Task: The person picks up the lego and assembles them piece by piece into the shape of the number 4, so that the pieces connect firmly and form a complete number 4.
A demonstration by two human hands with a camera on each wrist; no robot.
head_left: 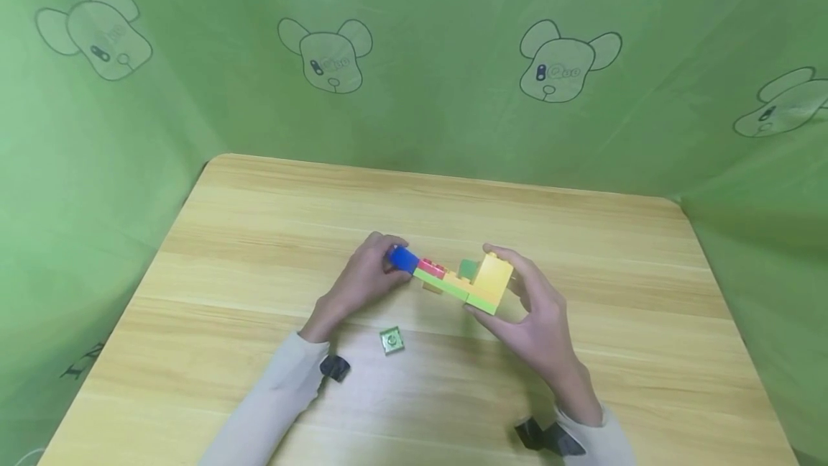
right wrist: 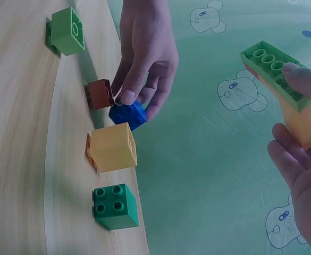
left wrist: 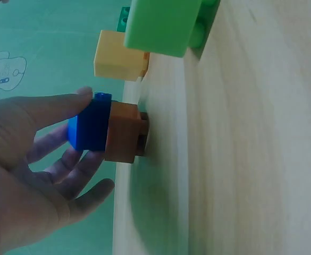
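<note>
My left hand (head_left: 369,275) pinches a blue toy brick (left wrist: 91,127) between thumb and fingers. Beside it stands a red-brown brick (right wrist: 100,94), overlapping the blue one in the left wrist view. My right hand (head_left: 540,315) grips a built piece by its thick end, thumb on the light green base (right wrist: 275,71) and fingers on the yellow brick (head_left: 493,277). A red brick (head_left: 431,268) sits on the far part of that base. In the head view the blue brick appears right at the red end of the piece.
On the wooden table (head_left: 259,214) stand a loose light green brick (head_left: 391,340), a pale yellow brick (right wrist: 112,149) and a dark green studded brick (right wrist: 115,207). Green cloth (head_left: 446,121) with bear drawings hangs behind and at both sides.
</note>
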